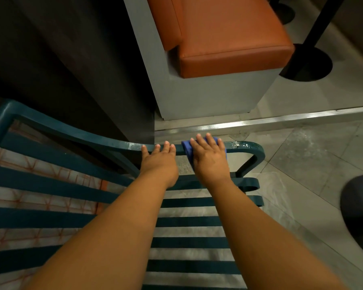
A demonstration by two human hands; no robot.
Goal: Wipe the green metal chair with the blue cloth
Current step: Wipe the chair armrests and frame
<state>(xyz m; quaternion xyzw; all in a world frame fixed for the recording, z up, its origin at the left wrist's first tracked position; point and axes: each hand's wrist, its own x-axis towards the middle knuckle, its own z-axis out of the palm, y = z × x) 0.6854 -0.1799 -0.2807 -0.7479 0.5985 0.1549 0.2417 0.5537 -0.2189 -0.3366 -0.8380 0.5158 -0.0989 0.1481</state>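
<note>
Both forearms reached toward twelve o'clock over the green metal chair [76, 191]. The right hand [210, 158], fingers straight, pressed the blue cloth [188, 150] on the armrest; at its nine o'clock, the left hand [158, 160] rested open on the rail.

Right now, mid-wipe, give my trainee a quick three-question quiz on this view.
1. True or false: the blue cloth lies on the seat slats.
2. Which hand presses the cloth: A left, B right?
3. Fill in: the left hand rests on the green chair's ____.

Key: 1 false, it is on the armrest under the right hand. 2 B. 3 armrest.
</note>
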